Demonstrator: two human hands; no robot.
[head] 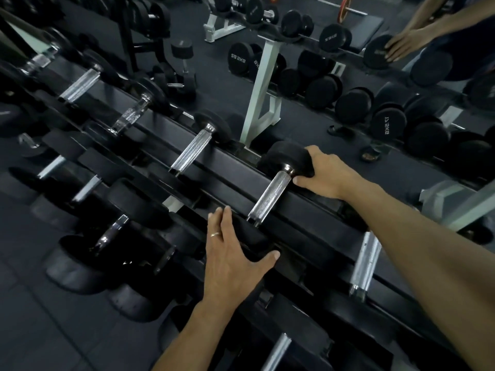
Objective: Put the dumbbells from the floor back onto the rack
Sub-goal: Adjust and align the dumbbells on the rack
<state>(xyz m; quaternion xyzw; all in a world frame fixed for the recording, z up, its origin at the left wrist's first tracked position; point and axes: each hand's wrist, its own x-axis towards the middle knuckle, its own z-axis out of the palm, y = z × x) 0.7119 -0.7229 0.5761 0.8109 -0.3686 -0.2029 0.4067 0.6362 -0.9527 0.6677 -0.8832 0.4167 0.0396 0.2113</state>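
Observation:
A black round-headed dumbbell with a knurled chrome handle (270,198) lies across the top tier of the black rack (316,210). My left hand (231,253) wraps the dumbbell's near head, thumb on one side and fingers over the top. My right hand (325,171) cups the far head from the right. Both heads rest on the rack's rails. Neighbouring dumbbells (191,149) lie in line along the same tier.
Lower tiers hold several more dumbbells (107,238). A mirror behind the rack reflects the rack, its white frame (263,92), my hands (401,45) and dumbbells standing on the floor (184,65). Dark tiled floor lies at the lower left.

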